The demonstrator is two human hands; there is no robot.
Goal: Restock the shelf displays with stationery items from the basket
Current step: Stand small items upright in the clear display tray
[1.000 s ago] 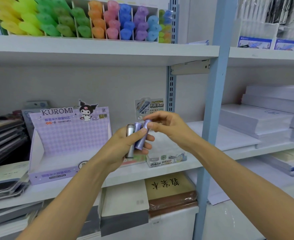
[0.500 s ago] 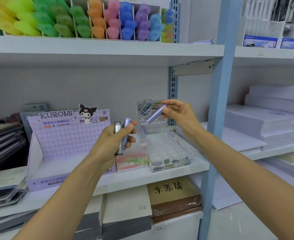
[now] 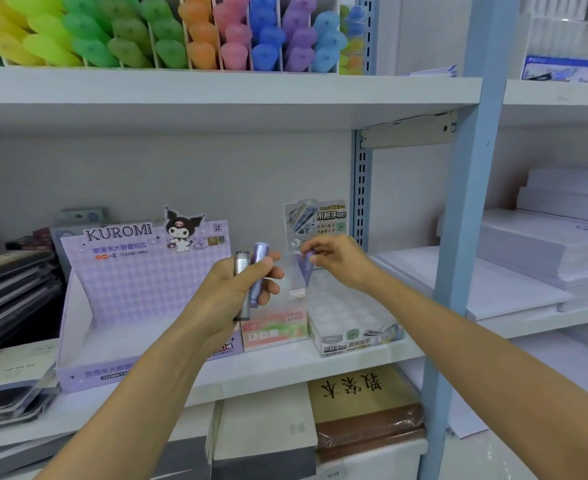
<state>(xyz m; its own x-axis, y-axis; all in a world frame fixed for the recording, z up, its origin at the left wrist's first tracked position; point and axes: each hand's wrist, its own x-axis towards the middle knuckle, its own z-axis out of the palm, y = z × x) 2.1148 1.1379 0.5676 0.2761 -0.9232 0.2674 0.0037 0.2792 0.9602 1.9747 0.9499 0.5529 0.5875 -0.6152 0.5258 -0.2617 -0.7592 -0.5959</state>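
Right hand with purple tube over (empty-slotted) display tray

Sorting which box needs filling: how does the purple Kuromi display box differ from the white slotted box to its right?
The Kuromi display box is purple with a tall cartoon backboard; the white slotted box is pale with a smaller clear sign behind it. The Kuromi box's tray looks bare and open; the white box's top is a grid of round holes, where the right hand lowers a purple tube. Both sit on the same shelf.
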